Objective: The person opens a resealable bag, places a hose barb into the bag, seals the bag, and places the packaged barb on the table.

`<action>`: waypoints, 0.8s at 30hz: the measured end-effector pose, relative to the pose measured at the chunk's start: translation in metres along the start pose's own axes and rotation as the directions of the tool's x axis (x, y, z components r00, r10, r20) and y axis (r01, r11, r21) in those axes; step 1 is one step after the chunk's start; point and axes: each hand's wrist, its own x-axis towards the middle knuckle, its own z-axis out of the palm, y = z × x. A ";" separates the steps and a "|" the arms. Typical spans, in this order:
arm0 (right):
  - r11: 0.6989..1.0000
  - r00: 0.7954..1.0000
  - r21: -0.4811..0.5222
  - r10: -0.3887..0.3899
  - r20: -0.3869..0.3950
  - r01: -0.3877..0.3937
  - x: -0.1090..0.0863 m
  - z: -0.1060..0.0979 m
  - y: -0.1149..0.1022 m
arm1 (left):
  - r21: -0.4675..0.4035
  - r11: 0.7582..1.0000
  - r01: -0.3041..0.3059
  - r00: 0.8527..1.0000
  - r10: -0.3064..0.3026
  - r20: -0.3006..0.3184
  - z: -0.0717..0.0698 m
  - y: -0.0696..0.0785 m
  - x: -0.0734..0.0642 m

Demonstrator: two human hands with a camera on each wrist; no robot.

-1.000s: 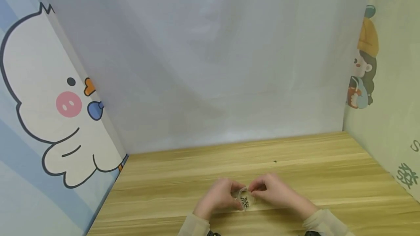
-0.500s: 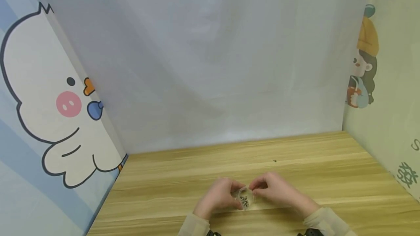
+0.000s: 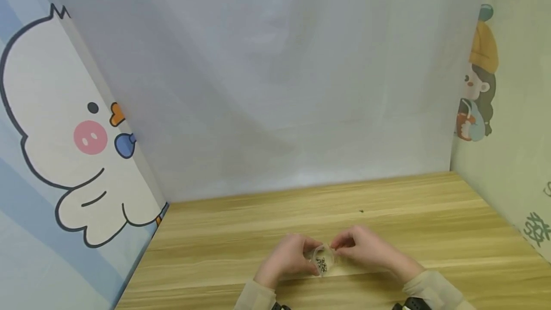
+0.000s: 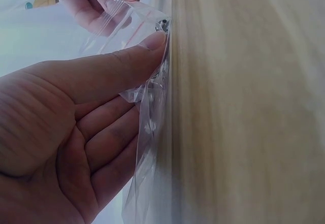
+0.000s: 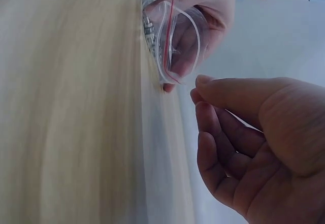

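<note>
My left hand [image 3: 290, 255] grips a clear zip bag [image 5: 190, 31] by its side, thumb in front and fingers behind. The bag's mouth gapes in a round shape, with a red line along its seal in the right wrist view. Small shiny metal pieces, like screws [image 3: 321, 265], lie heaped in its lower part. Just right of the mouth is my right hand [image 3: 361, 250]. Its thumb tip meets the forefinger and the other fingers curl loosely; I cannot tell whether something tiny sits between the tips. In the right wrist view a small gap parts these fingertips from the bag.
Both hands work low over the wood-grain table [image 3: 224, 233]. A tiny dark piece [image 3: 361, 211] lies on it farther back. A pale grey sheet [image 3: 280, 85] closes off the back, with printed cartoon panels at left and right.
My right hand has drawn slightly to the right, away from the bag's mouth. The mouth looks a little rounder. My left hand and the bag stay almost where they were.
</note>
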 end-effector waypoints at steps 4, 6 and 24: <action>1.000 1.000 -0.015 0.001 -0.013 -0.001 -0.001 -0.011 0.007 | 0.005 1.000 -0.006 1.000 0.006 -0.009 0.000 0.001 0.000; 1.000 1.000 -0.028 -0.001 -0.028 0.000 -0.001 -0.018 0.014 | 0.013 1.000 -0.010 1.000 0.010 -0.013 0.000 0.001 0.000; 0.963 0.940 -0.142 0.182 -0.289 -0.230 0.008 -0.073 0.072 | 0.027 1.000 0.001 1.000 -0.001 -0.004 -0.001 0.003 -0.002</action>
